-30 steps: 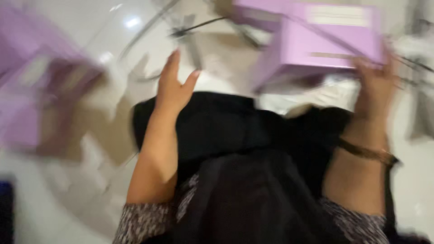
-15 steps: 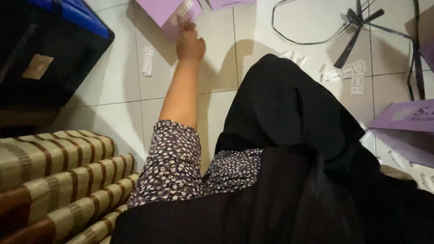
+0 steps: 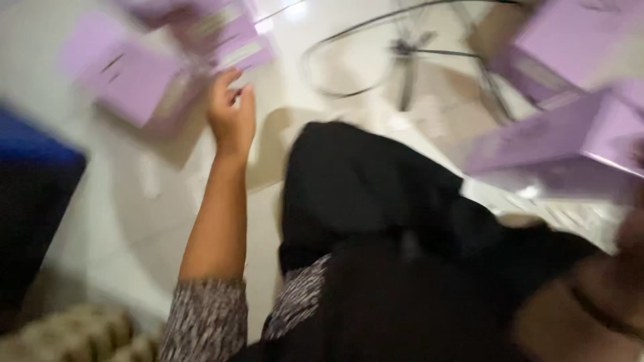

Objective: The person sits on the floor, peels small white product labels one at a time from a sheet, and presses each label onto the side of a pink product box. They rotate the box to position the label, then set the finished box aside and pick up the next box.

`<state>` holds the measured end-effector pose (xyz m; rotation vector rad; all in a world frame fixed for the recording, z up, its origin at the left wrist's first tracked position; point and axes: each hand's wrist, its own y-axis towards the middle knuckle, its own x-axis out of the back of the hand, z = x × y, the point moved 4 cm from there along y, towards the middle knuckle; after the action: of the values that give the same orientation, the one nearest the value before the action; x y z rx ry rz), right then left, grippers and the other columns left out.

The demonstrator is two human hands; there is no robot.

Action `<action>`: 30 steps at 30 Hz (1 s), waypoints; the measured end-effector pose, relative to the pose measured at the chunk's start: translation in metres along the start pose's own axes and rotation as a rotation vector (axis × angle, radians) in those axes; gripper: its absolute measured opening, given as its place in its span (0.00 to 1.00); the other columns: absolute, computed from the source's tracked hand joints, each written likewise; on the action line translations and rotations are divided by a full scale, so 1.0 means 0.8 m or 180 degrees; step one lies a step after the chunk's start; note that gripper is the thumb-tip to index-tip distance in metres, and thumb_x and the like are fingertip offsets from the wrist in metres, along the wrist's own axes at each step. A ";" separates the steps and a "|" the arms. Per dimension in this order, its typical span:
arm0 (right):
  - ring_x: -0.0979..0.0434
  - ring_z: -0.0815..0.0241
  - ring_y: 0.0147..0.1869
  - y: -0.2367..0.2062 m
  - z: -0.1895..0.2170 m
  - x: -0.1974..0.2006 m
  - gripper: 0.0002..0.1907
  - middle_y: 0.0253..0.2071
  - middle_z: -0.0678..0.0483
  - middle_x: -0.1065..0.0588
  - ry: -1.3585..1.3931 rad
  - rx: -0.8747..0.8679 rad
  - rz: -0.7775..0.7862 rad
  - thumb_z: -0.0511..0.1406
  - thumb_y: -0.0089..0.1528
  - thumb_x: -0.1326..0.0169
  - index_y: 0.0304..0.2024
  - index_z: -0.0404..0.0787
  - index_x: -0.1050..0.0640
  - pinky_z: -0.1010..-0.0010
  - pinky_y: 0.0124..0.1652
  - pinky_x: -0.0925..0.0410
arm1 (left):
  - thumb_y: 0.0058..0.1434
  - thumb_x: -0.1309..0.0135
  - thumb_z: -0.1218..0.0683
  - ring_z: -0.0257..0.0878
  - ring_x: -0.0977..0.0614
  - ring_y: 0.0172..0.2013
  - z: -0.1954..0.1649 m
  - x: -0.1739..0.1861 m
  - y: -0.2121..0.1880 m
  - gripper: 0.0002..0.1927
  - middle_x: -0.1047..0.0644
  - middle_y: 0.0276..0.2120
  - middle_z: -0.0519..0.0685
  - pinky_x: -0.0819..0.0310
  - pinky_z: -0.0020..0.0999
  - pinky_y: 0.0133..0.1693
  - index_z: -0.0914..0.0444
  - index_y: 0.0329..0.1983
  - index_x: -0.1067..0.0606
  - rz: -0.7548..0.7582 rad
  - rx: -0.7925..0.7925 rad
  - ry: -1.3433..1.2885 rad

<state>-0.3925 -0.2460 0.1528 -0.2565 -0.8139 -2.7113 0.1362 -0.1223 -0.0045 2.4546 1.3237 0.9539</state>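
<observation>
Two hands: left hand (image 3: 231,114), grip loosely curled, empty, beside flat purple box (image 3: 137,84) lying diagonally on floor (image 3: 134,201); right hand (image 3: 627,234) blurred, grip unclear.

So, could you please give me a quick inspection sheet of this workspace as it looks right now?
Surface: pale tiled floor, glossy, with a light glare at the top.
Job's things: lilac boxes lie on the floor by the left hand; another lilac box is at the right.
Clutter: small white paper bits scattered on the tiles.
Hands: left hand is open and empty, fingers just short of the boxes; right hand is at the frame edge, too blurred to tell its grip.
Cables: thin dark wire loop lying on the floor.
Surroundings: black garment over the lap, blue-topped dark bin at left, striped cushion at the lower left.
</observation>
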 end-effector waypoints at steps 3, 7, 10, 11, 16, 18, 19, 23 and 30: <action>0.18 0.57 0.52 0.008 0.017 -0.016 0.11 0.53 0.41 0.22 0.0606 -0.0235 0.0466 0.26 0.77 0.58 0.58 0.31 0.26 0.68 0.51 0.23 | 0.71 0.41 0.61 0.30 0.25 0.38 -0.131 -0.070 -0.040 0.12 0.25 0.40 0.46 0.28 0.26 0.43 0.64 0.56 0.24 0.0648 0.0555 -0.1692; 0.19 0.58 0.51 -0.011 0.029 -0.022 0.12 0.52 0.41 0.21 0.1224 -0.0844 0.0556 0.24 0.75 0.59 0.53 0.31 0.24 0.70 0.52 0.25 | 0.69 0.44 0.61 0.29 0.25 0.39 -0.301 -0.129 -0.090 0.19 0.23 0.52 0.49 0.30 0.25 0.36 0.64 0.62 0.30 0.2233 0.0823 -0.2839; 0.19 0.57 0.53 -0.026 0.027 -0.009 0.15 0.53 0.42 0.21 0.1401 -0.1113 0.0677 0.21 0.71 0.62 0.51 0.30 0.23 0.67 0.55 0.26 | 0.70 0.43 0.61 0.30 0.20 0.50 -0.401 -0.156 -0.117 0.23 0.24 0.53 0.52 0.21 0.27 0.52 0.65 0.65 0.35 0.2976 0.0508 -0.3429; 0.19 0.57 0.53 -0.028 0.023 -0.003 0.16 0.54 0.42 0.21 0.1461 -0.1187 0.0715 0.21 0.69 0.63 0.50 0.30 0.23 0.66 0.56 0.26 | 0.69 0.43 0.61 0.30 0.19 0.50 -0.422 -0.169 -0.122 0.22 0.23 0.51 0.51 0.20 0.28 0.51 0.65 0.64 0.34 0.3150 0.0504 -0.3388; 0.20 0.56 0.57 -0.031 0.003 0.036 0.19 0.49 0.45 0.24 0.1791 -0.0707 0.0807 0.21 0.65 0.65 0.55 0.34 0.30 0.64 0.60 0.25 | 0.69 0.43 0.59 0.33 0.19 0.37 -0.476 -0.224 -0.146 0.09 0.20 0.39 0.50 0.21 0.33 0.39 0.69 0.49 0.26 0.3129 0.0857 -0.3303; 0.20 0.57 0.59 -0.033 -0.006 0.056 0.20 0.54 0.44 0.24 0.2019 -0.0627 0.0595 0.23 0.65 0.62 0.60 0.38 0.34 0.64 0.62 0.24 | 0.70 0.42 0.60 0.33 0.19 0.40 -0.482 -0.233 -0.149 0.07 0.19 0.40 0.48 0.22 0.32 0.47 0.68 0.47 0.26 0.2761 0.0694 -0.3639; 0.21 0.56 0.62 -0.033 -0.010 0.070 0.21 0.58 0.42 0.24 0.2073 -0.0687 0.0433 0.24 0.65 0.60 0.61 0.39 0.36 0.63 0.64 0.25 | 0.70 0.42 0.60 0.32 0.19 0.40 -0.482 -0.238 -0.152 0.07 0.19 0.39 0.48 0.22 0.31 0.46 0.67 0.47 0.26 0.2658 0.0751 -0.3614; 0.20 0.58 0.59 -0.032 -0.019 0.093 0.24 0.57 0.42 0.23 0.1974 -0.0807 0.0250 0.27 0.66 0.49 0.63 0.39 0.38 0.66 0.61 0.24 | 0.70 0.42 0.60 0.32 0.19 0.40 -0.485 -0.251 -0.177 0.06 0.20 0.39 0.48 0.23 0.30 0.46 0.66 0.46 0.26 0.2370 0.0961 -0.3663; 0.18 0.64 0.45 -0.042 -0.033 0.103 0.10 0.43 0.47 0.21 0.1421 -0.1066 -0.0387 0.27 0.72 0.44 0.54 0.32 0.29 0.73 0.48 0.23 | 0.68 0.43 0.61 0.35 0.17 0.41 -0.481 -0.262 -0.213 0.06 0.19 0.40 0.50 0.19 0.33 0.49 0.67 0.44 0.27 0.2507 0.1316 -0.3619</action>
<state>-0.4832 -0.2531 0.1349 0.3317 -0.2561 -2.8420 -0.3004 -0.2407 0.1227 2.9838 0.1454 -0.7362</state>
